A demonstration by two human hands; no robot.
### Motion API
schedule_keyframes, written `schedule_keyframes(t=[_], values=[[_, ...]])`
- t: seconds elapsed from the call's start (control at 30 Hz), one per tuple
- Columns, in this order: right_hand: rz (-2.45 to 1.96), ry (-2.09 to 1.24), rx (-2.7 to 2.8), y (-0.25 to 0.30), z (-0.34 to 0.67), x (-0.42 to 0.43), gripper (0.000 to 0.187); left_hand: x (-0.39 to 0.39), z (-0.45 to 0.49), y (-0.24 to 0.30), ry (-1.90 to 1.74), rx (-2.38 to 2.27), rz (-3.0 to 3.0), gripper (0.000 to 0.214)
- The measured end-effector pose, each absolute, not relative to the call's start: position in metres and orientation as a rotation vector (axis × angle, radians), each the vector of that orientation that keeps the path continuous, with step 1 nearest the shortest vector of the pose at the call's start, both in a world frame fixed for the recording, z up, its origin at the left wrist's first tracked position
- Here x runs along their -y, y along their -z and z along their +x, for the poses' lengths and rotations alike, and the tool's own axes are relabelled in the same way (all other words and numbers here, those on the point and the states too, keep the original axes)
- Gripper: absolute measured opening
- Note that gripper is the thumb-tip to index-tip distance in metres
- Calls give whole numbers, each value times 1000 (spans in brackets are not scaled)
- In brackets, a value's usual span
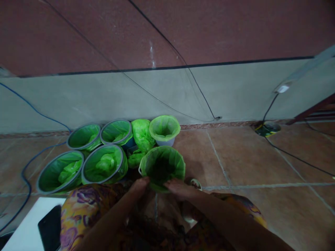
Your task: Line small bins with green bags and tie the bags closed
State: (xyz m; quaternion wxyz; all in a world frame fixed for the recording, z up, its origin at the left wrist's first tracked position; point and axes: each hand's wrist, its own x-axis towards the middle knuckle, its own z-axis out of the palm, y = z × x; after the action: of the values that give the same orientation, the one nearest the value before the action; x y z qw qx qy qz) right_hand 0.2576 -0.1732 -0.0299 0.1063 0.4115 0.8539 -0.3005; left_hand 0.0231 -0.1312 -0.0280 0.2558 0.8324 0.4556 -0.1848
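Observation:
A small bucket-like bin stands on the floor between my knees, with a thin green bin liner point(180, 164) spread over its rim. Its inside is dark, and a pale handle end shows on the left. My left hand point(140, 184) grips the liner at the near left of the rim, its fingers closed and partly hidden. At the near right of the rim, my right hand point(177, 185) has its fingers curled over the same liner. Just behind, touching the wall side, is a white bin point(165, 142) lined in green. A crumpled green bag point(142, 134) lies beside it.
Several grey-rimmed bins with green liners stand at left, among them a near bin point(121, 164). A phone point(50, 228) lies on a white surface point(24, 223). A blue hose point(24, 174) runs at far left. A black can point(268, 129) with a cable stands by the wall.

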Motion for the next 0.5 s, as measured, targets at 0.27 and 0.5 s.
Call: schedule_keyframes(t=[0.27, 0.5], values=[[1632, 942, -2415, 4, 298, 149, 61, 162, 45, 9, 470, -1381, 2402, 79], [1468, 790, -2378, 26, 293, 159, 31, 195, 102, 23, 562, -1308, 2296, 39]])
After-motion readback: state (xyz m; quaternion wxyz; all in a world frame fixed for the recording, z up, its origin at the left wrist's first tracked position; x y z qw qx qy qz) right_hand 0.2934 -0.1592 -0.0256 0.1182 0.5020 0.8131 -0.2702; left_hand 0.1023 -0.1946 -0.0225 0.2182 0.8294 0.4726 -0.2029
